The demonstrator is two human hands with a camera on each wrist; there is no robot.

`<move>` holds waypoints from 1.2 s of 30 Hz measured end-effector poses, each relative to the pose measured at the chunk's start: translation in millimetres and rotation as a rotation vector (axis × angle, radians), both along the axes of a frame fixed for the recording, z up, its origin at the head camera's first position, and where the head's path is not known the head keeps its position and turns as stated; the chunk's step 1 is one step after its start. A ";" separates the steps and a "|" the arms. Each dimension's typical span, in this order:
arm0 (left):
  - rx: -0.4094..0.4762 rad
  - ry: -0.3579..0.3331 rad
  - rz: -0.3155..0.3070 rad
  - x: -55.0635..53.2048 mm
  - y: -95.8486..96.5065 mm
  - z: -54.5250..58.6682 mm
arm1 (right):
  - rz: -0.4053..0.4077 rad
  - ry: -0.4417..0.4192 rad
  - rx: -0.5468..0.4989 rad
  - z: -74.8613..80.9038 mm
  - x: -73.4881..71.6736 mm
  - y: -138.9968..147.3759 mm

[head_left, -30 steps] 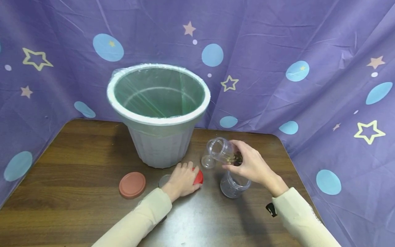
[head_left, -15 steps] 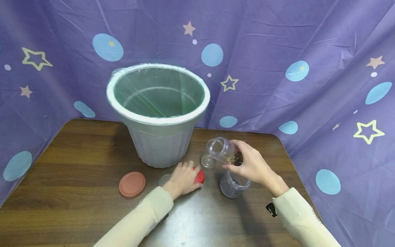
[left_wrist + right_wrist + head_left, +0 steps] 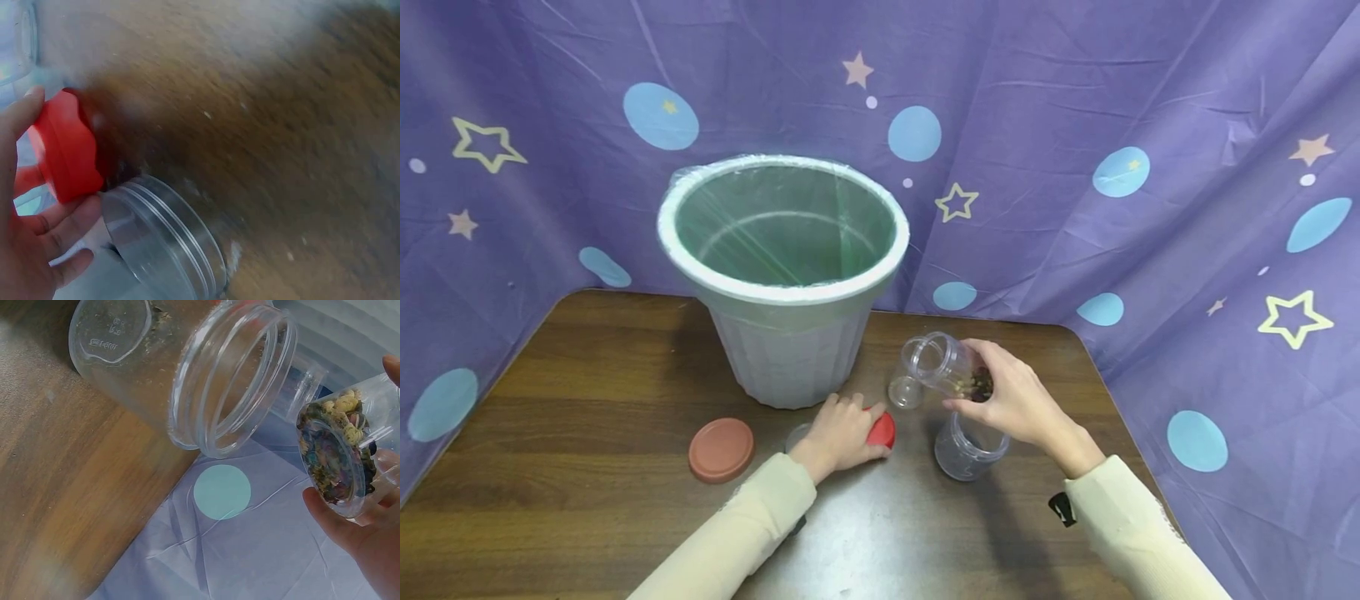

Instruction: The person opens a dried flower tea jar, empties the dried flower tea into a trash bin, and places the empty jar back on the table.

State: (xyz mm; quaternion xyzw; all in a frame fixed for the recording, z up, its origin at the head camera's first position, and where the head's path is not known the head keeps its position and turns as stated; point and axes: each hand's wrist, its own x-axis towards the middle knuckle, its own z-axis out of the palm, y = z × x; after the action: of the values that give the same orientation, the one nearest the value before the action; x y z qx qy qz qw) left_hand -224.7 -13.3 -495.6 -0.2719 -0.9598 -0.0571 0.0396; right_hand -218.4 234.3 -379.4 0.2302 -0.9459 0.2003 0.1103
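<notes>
My left hand (image 3: 837, 437) pinches a red screw lid (image 3: 882, 430) between thumb and fingers, low over the table. In the left wrist view, a clear jar (image 3: 169, 244) stands by the fingertips; the head view shows only its edge behind the hand. My right hand (image 3: 1018, 404) grips a clear plastic jar (image 3: 942, 367) tilted on its side, mouth to the left. Dried flowers (image 3: 340, 434) lie at this jar's bottom end. Below it, an uncapped clear jar (image 3: 964, 454) stands upright on the table. Another small clear jar (image 3: 906, 393) is partly hidden behind the tilted one.
A large pale bin (image 3: 790, 350) with a clear plastic liner stands at the back of the wooden table (image 3: 587, 467). A reddish-brown round lid (image 3: 721, 450) lies left of my left hand. A purple patterned curtain (image 3: 1037, 100) surrounds the table's back and sides.
</notes>
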 end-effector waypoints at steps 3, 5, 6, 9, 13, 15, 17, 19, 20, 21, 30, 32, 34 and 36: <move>-0.007 -0.018 0.018 0.2 -0.7 0.9 | 0.005 0.000 -0.006 -0.7 0.5 -0.3; -0.011 -0.022 0.025 0.5 -1.3 0.8 | 0.007 0.001 -0.009 -1.1 0.5 -0.6; -0.011 -0.023 0.027 0.6 -1.6 0.6 | 0.008 0.002 -0.009 -1.1 0.5 -0.7; -0.010 -0.028 0.030 0.8 -2.5 0.2 | 0.005 0.002 -0.004 -0.2 0.2 -1.0; -0.016 -0.067 0.035 0.3 -3.7 3.3 | 0.002 -0.002 -0.001 1.5 0.0 -0.5; -0.025 -0.093 0.038 -0.1 -4.1 4.9 | 0.002 -0.002 0.000 1.8 -0.2 -0.2; -0.030 -0.104 0.038 -0.3 -4.4 5.8 | 0.002 -0.002 -0.001 1.9 -0.1 0.0; -0.036 -0.103 0.035 -0.5 -4.5 5.5 | 0.002 0.000 -0.001 1.7 0.1 0.2; -0.040 -0.100 0.034 -0.6 -4.4 5.3 | 0.002 -0.001 -0.001 1.4 0.2 0.2; -0.043 -0.096 0.033 -0.7 -4.2 5.0 | 0.003 -0.001 -0.002 1.2 0.3 0.3; -0.061 -0.099 0.040 -1.0 -3.5 3.5 | -0.003 0.002 -0.009 0.4 1.6 2.0; -0.068 -0.096 0.035 -0.4 -3.8 4.3 | -0.004 0.008 -0.012 0.5 1.9 2.8; -0.073 -0.090 0.027 0.5 -4.2 5.5 | -0.002 0.014 -0.012 0.4 1.9 3.7; -0.078 -0.081 0.017 1.8 -4.6 7.9 | -0.001 0.021 -0.009 0.3 2.1 4.3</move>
State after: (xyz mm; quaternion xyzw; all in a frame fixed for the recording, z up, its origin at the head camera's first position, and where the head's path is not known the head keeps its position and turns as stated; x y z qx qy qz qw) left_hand -222.9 -17.8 -487.7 -0.2624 -0.9644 -0.0304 -0.0094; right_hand -216.4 238.6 -379.1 0.2315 -0.9438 0.2023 0.1212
